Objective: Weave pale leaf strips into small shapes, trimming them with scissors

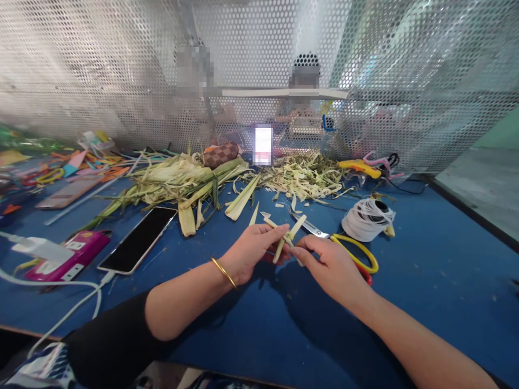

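Observation:
Between my hands, above the blue table, is a small cross-shaped piece of folded pale green leaf strips. My left hand, with a gold bangle at the wrist, pinches its left side between thumb and fingers. On the lower right my right hand pinches the same piece, fingertips close to the knot at its middle. Just behind my right hand lie scissors with yellow and red handles, blades pointing away to the left. A spool of white cord stands beyond them. My fingers partly cover the leaf piece.
Long leaf strips heap up at the back left, cut scraps at the back centre. A black-screened phone charges beside a magenta power strip. Behind a perforated metal screen are people. A lit phone stands near it.

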The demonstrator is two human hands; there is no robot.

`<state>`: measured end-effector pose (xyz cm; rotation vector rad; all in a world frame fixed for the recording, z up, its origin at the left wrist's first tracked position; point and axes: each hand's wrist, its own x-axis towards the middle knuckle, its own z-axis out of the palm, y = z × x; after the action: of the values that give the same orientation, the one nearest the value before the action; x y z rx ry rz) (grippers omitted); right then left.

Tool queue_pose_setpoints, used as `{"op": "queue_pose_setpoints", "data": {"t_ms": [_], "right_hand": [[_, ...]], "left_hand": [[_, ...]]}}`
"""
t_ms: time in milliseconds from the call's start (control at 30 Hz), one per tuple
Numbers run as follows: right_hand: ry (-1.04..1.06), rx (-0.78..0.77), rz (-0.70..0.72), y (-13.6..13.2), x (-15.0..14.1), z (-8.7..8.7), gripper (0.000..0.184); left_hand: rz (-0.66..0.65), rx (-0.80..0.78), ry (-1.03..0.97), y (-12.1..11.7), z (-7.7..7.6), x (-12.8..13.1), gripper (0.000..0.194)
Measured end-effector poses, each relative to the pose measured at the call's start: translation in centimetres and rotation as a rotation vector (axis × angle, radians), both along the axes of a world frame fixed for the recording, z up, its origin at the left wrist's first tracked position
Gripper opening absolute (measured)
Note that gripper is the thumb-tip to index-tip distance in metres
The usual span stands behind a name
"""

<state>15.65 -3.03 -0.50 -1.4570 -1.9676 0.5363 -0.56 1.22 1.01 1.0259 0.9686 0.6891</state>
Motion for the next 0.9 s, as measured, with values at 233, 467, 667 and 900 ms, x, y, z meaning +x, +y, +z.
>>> {"op": "queue_pose_setpoints", "data": {"t_ms": [233,467,667,900], "right_hand": [[0.159,-0.177,0.026,-0.2,-0.4,0.6,0.025],[0.255,-0.205,0.028,-0.5,-0.4,1.1,0.026],[0.708,-0.402,-0.147,0.0,-0.4,0.6,0.032],[0.937,-0.44,-0.261,0.2,-0.6,0.6,0.036]], "left_hand": [[-0.05,0.024,0.072,0.1,-0.3,0.2,0.035],[-0.042,0.056,0.057,0.4,-0.2,-0.1,0.03],[-0.118,0.015,0.051,0.5,0.5,-0.5,0.032],[-0.214,0.013,0.078,0.0,0.2,-0.3,0.039]]}}
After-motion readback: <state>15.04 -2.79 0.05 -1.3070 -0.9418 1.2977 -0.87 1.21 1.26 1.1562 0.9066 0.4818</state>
